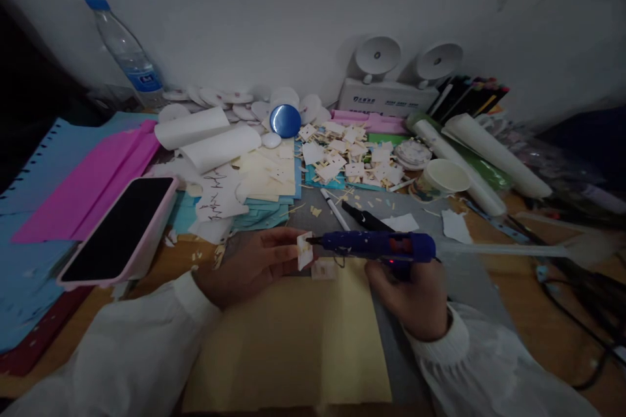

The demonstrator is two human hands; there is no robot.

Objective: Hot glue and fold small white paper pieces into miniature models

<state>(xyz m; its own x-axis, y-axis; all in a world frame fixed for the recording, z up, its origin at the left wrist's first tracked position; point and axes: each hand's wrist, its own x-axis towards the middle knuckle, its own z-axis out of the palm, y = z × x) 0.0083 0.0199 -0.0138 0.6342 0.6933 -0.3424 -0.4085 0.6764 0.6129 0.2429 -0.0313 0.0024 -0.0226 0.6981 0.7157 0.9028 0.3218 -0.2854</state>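
My left hand pinches a small white paper piece, held upright above the yellow sheet. Wrapped round the handle of a blue hot glue gun is my right hand. The gun points left, and its nozzle meets or nearly meets the paper piece; I cannot tell whether it touches. A small red light glows on the gun, and a long translucent glue stick sticks out of its back. Just below the nozzle, another small pale piece lies at the top edge of the yellow sheet.
A heap of small white pieces with thin sticks lies behind the gun. A paper cup, a white pen and paper rolls are around it. At left are a phone and a water bottle; dark cables run at right.
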